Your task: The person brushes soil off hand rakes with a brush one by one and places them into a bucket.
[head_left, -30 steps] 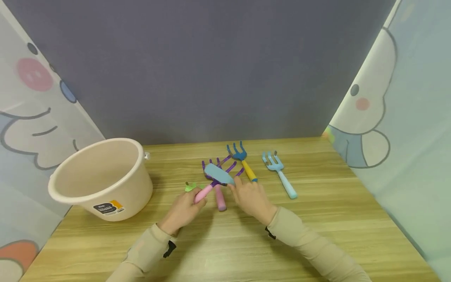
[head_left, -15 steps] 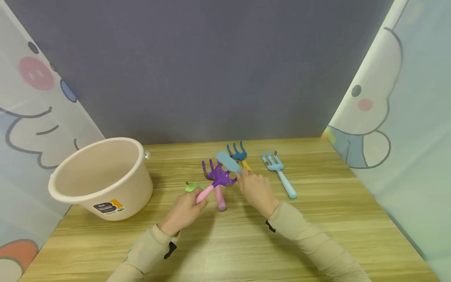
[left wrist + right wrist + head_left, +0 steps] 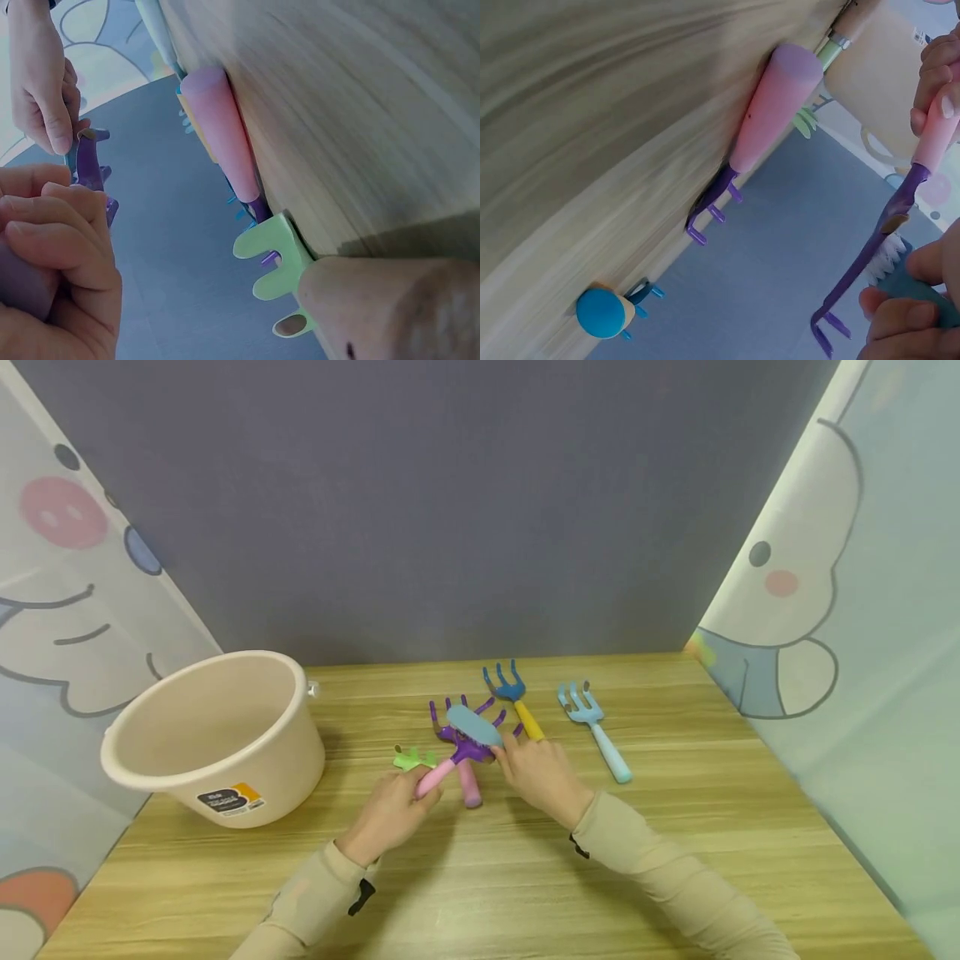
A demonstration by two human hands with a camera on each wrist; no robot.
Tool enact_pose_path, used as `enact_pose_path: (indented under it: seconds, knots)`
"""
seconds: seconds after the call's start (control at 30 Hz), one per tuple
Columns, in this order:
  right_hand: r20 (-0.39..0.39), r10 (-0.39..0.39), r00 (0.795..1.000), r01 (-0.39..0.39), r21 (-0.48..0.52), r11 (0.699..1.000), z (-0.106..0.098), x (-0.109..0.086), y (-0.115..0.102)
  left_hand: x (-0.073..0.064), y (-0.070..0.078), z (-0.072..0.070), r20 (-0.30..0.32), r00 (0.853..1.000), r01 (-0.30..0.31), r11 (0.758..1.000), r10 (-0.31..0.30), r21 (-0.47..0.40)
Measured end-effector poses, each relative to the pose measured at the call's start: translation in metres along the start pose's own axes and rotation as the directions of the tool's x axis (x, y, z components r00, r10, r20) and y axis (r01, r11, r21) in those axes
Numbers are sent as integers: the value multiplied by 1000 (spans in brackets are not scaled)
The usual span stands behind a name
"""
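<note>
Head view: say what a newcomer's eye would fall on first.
Probably the big cream bucket, standing at the left of the wooden table. Next, near the middle, the left hand grips a pink-handled purple rake while the right hand holds a blue brush against it. Farther right lies a light-blue fork.

1. Raised fork point(image 3: 471, 749): purple tines, pink handle, 1 brown patch on the purple.
2. Brush point(image 3: 475, 727): dusty blue back, white bristles.
3. Other pink-handled fork point(image 3: 469, 785): purple tines.
4. Yellow-handled fork point(image 3: 528, 720): blue tines, blue handle end.
5. Rightmost fork point(image 3: 598, 728): pale blue throughout, 2 brown marks on its tines.
6. Leftmost fork point(image 3: 411, 761): light green tines.
7. Bucket point(image 3: 300, 768): plain cream; black-and-orange label point(image 3: 230, 800).
8. Tabletop point(image 3: 712, 827): yellow-brown, streaked wood grain.
9. Back panel point(image 3: 450, 510): plain dark grey.
10. Side panels point(image 3: 900, 652): pale blue and white cartoon print, pink ovals.
11. Sleeves point(image 3: 645, 852): plain beige.
</note>
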State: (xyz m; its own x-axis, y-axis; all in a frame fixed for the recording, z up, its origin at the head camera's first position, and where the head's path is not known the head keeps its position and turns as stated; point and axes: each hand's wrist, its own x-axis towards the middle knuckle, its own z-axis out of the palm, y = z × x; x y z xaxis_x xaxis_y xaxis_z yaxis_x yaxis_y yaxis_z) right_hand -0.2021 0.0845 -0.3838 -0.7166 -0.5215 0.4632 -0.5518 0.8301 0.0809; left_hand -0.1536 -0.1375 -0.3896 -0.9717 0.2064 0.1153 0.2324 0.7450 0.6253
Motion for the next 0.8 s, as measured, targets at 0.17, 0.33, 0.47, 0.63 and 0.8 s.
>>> enact_pose_path:
  seconds: [0.17,0.33,0.47,0.63,0.8]
  knots:
    - [12,11,1000,-11,-30,999,0,-4,-5,0,-2,3,13,1000,10,1000,-10,-10]
    - [-10,26,1000,-26,-61,998,-2,-8,-18,2,-2,5,2,1000,19,999,-19,-39]
    - [-39,33,999,-36,-70,997,-2,-10,-28,4,-2,4,-13,999,51,995,-53,-89]
    - [-97,-15,995,1,-136,991,3,-12,-36,5,-3,3,-43,996,68,992,-73,-106]
    - [-75,-35,997,29,-75,997,6,-12,-34,4,-7,4,-26,995,90,991,-93,-102]
